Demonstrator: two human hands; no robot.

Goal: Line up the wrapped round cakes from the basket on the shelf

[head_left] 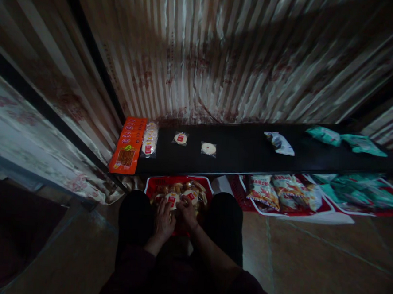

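Observation:
Both my hands are down between my knees in a red basket (154,183) full of small round wrapped cakes. My left hand (164,221) is curled, its fingers closed on one wrapped cake (172,200). My right hand (186,215) is also curled, fingertips on another wrapped cake (191,195). On the black shelf (242,161) above lie two single wrapped cakes (180,138) (209,148), a stacked row of the same cakes (149,139) and a flat orange packet (128,146).
A clear snack bag (279,143) and green packets (346,141) lie further right on the shelf. Red trays (312,212) under it hold more snack bags (282,189). A corrugated metal wall (222,55) stands behind; tiled floor (309,260) extends to the right.

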